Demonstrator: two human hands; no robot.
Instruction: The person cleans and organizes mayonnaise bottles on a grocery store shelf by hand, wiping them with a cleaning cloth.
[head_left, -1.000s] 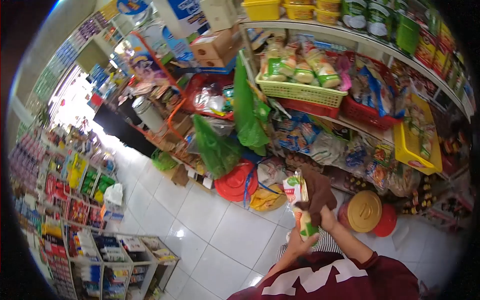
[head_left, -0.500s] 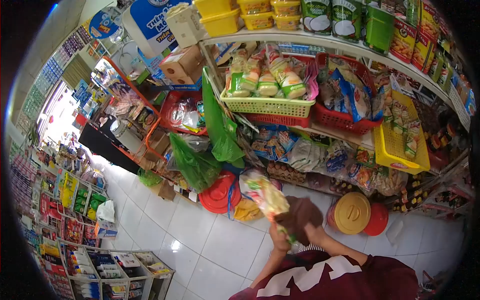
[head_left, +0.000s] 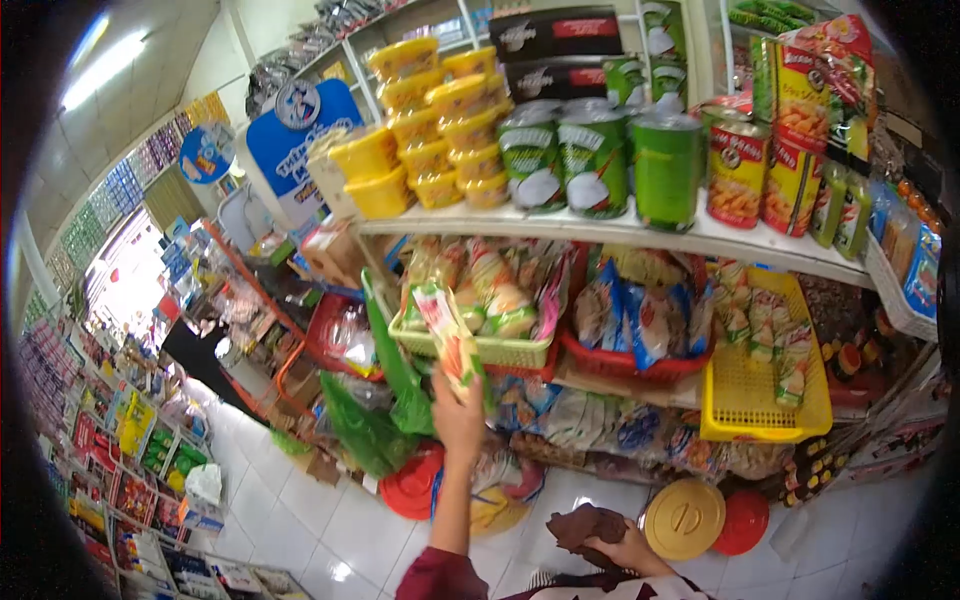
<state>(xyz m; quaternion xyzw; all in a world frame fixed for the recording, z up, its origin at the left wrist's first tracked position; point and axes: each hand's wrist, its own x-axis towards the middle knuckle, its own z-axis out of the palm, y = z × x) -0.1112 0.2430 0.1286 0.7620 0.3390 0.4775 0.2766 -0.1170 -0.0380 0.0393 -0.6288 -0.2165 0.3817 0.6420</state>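
My left hand (head_left: 458,412) is closed round the lower end of a long plastic packet (head_left: 447,335) with red, green and pale print. That packet is held upright in front of the light green basket (head_left: 480,349), which holds similar packets (head_left: 500,290). Lower right, my right hand (head_left: 627,548) grips a crumpled brown cloth (head_left: 588,528) above the tiled floor, left of a gold round lid (head_left: 684,519).
A white shelf (head_left: 620,228) bears yellow tubs (head_left: 400,130), green cans (head_left: 593,160) and red-yellow cans (head_left: 737,172). Red (head_left: 640,364) and yellow (head_left: 768,425) baskets stand right. Green bags (head_left: 365,425) hang left, above a red lid (head_left: 412,482).
My left hand has moved up and forward to the light green basket with the packet. My right hand, with the brown cloth, is now apart from it and lower. The view has tilted up.
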